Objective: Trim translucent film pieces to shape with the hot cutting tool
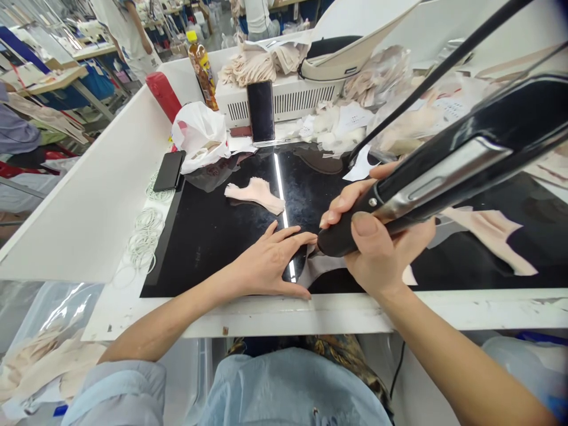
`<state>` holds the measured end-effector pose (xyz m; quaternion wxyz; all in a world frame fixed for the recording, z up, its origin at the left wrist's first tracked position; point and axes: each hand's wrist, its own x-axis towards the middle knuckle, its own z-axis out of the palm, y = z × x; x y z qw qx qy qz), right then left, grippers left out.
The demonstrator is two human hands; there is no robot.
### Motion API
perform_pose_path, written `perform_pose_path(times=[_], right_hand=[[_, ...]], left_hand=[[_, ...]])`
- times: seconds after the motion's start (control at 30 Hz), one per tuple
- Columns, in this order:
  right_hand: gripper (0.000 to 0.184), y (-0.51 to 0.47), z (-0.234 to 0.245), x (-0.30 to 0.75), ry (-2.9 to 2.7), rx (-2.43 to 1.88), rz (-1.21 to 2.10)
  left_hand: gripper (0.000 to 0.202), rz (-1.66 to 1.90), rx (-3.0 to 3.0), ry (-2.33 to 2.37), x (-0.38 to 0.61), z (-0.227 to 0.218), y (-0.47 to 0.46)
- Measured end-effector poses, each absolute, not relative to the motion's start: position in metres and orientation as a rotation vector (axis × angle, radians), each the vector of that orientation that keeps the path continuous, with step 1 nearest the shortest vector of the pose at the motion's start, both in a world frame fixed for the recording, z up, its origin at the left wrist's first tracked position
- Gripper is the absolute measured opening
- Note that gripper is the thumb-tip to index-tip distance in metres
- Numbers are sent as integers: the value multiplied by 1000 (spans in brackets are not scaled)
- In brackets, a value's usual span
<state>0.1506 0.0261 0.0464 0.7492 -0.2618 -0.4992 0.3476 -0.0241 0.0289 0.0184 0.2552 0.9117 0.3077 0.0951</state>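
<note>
My right hand point(377, 236) is wrapped round a thick black hand tool point(444, 171) with a silver strip along its body. The tool slants up toward the camera, and its rounded end points down at the board. Under that end lies a grey fabric piece point(322, 267), partly hidden by the tool and my hand. My left hand point(277, 257) rests on the black glossy board point(199, 248) with fingers spread, fingertips close to the tool's end. A beige fabric piece point(257, 194) lies just beyond my left hand. Another beige piece point(492, 234) is to the right.
A phone point(261, 111) leans on a white vented box point(302, 94) at the back. A second phone point(169, 170) and pale rings point(144, 236) line the left edge. A plastic bag point(199, 136), drink bottle point(202, 68) and black rod point(426, 89) stand around. Other people are beyond.
</note>
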Motion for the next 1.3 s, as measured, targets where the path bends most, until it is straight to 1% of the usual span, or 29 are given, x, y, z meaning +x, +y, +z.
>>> perform_pose_path(times=[0.13,0.3,0.47,0.7,0.77,0.93,1.0,1.13,1.17,1.2,1.3], right_hand=[[35,25,47,151,-1097,-569,770],[41,19,48,151,-1104,-544,772],[40,15,46,147,-1132,-562,730],[39,8,50,148,-1132,-519,846],[39,6,50,148,-1160,-486,872],[39,3,46,142,-1168,-455,853],[37,3,44,140,-1155,-467,853],[40,5,49,145,-1141,-484,864],[41,7,51,149,-1130,-486,864],[41,8,54,152,-1117,-484,860],[39,17,60,165,-1065,-482,793]], left_hand=[[99,263,2474,834,-24,18,29],[102,262,2484,836,-24,17,29],[101,263,2468,842,-24,16,29],[102,248,2503,830,-23,15,29],[99,236,2509,827,-23,16,29],[80,236,2504,838,-21,18,28],[78,243,2503,835,-21,17,27],[90,257,2511,823,-24,14,28],[88,263,2527,819,-25,14,29],[82,270,2548,813,-27,15,31],[45,275,2625,790,-32,20,36]])
